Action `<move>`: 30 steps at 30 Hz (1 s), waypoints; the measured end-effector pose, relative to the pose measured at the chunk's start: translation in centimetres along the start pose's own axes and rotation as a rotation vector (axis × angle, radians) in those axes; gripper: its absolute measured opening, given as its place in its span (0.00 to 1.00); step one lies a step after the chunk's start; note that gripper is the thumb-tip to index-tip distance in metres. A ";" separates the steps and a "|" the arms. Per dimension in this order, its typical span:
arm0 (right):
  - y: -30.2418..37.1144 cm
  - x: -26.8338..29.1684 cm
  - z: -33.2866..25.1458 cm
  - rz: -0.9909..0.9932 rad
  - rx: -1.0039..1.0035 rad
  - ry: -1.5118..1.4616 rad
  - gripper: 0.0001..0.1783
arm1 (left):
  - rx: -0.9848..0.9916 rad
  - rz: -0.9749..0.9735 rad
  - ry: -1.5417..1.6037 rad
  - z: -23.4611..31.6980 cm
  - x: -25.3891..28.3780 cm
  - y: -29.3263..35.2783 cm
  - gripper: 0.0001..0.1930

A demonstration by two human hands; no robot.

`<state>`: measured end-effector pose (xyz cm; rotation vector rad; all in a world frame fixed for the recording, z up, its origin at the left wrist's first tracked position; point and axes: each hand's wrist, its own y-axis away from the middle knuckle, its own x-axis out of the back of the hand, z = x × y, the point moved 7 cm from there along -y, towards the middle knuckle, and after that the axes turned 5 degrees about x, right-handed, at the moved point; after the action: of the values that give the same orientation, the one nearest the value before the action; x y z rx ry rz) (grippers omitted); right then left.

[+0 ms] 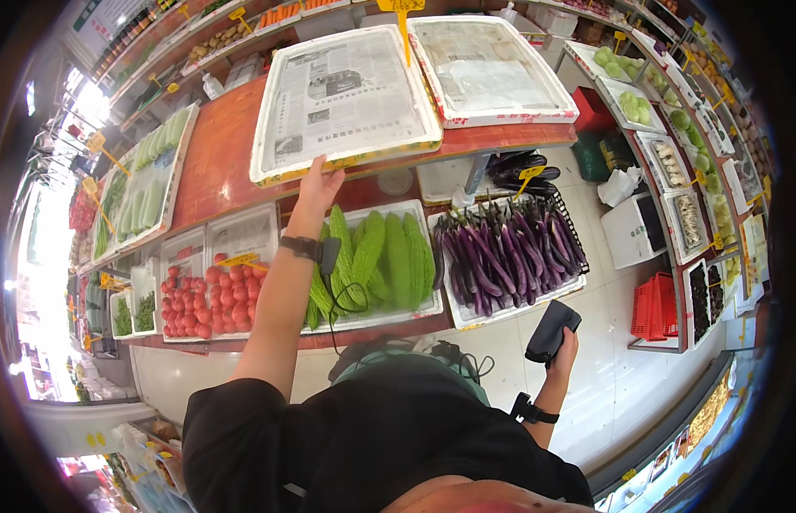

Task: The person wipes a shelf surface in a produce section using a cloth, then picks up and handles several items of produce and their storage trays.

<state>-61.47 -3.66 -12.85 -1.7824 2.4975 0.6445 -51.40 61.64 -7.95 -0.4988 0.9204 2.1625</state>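
Observation:
At the near edge of a shallow white foam tray lined with newspaper, my left hand is closed on the rim, one finger over the edge and the others lower down. The tray lies on a red-brown wooden shelf. My right hand, off to the right over the floor, grips a dark rectangular phone. Below my left hand sit bitter melons, partly covered by my forearm. Long purple eggplants fill the tray to their right.
A second lined foam tray stands right beside the first. Red tomatoes lie left of my forearm, and pale green gourds farther left. Red baskets stand on the tiled floor by the right-hand shelves. A yellow price tag rises between the trays.

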 end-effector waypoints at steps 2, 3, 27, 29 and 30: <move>-0.8 0.9 0.7 -0.022 -0.013 0.007 0.17 | 0.026 0.056 -0.036 -0.3 -0.3 0.9 0.28; -1.3 1.2 1.2 -0.040 -0.020 0.013 0.19 | 0.066 0.066 -0.113 -0.5 -0.5 1.1 0.29; 5.9 -23.9 14.3 -0.545 -0.613 0.099 0.21 | 0.072 0.141 -0.116 4.4 24.1 17.8 0.18; 9.5 -28.7 14.9 -0.626 -0.651 0.079 0.21 | 0.074 0.129 -0.107 6.0 26.1 18.0 0.17; 10.6 -30.5 16.2 -0.631 -0.670 0.067 0.20 | 0.070 0.116 -0.107 6.8 27.1 18.0 0.16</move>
<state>-64.05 32.11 -16.93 -2.6325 1.6435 1.4631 -83.23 70.67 -10.89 -0.2993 0.9833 2.2290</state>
